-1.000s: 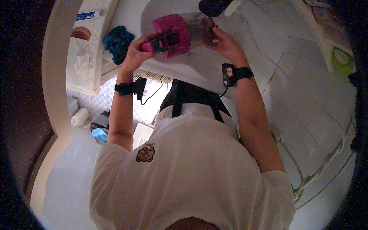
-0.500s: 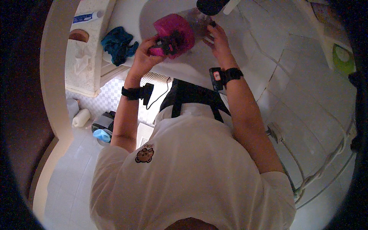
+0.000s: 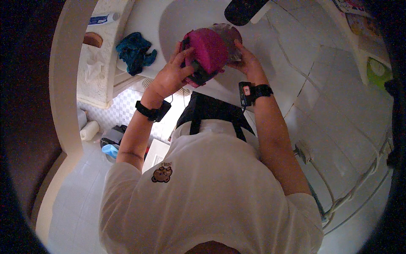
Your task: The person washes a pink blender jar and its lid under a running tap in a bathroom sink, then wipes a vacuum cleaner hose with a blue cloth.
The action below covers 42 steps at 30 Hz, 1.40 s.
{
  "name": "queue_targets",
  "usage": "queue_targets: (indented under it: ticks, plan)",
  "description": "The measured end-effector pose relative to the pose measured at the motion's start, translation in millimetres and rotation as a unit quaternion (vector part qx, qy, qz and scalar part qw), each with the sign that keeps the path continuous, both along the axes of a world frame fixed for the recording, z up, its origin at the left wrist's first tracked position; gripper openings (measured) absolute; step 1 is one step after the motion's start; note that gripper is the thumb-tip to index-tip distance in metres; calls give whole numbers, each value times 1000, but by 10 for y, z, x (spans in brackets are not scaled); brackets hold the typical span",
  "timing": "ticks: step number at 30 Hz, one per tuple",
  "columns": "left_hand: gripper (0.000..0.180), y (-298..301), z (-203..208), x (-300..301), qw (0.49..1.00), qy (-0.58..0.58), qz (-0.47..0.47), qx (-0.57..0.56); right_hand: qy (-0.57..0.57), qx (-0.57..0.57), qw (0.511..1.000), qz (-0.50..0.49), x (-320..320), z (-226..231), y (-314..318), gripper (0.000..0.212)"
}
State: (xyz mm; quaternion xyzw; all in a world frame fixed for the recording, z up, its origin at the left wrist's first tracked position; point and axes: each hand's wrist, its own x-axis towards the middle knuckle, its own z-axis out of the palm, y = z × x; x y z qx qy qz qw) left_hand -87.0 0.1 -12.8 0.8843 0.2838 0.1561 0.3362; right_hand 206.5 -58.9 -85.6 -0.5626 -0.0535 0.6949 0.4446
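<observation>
Teal cloth (image 3: 134, 52) lies left of hands (image 3: 168, 78) holding a pink container (image 3: 208, 48).

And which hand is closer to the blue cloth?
Left. The left hand is just right of the blue cloth, not touching it, holding the pink thing. The right hand is farther right, at the pink thing's clear end.

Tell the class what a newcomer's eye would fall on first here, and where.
First comes the bright pink plastic container with black fittings, in the left hand over the curved white basin, with a greyish see-through plastic container beside it at the right hand. Next, the crumpled dark teal cloth lies left of the basin. Black straps with box-shaped devices appear below both hands.
</observation>
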Motion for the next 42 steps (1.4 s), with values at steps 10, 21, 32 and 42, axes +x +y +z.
queue_targets:
  ticks: [10, 21, 32, 42]
  plan:
    - [23, 54, 143, 250, 999, -34, -17, -23, -143, 197, 968, 54, -308, -98, -41, 60]
    - [44, -252, 303, 512, 921, -270, 153, -234, -164, 184, 969, 35, -157, -167, -147, 58]
    - [41, -338, -17, 547, 902, -158, 322, -239, -408, 141, 861, 270, -37, -182, -263, 46]
    - [37, -415, 120, 530, 939, -84, 289, -169, 83, 139, 981, -111, -128, -184, 39, 45]
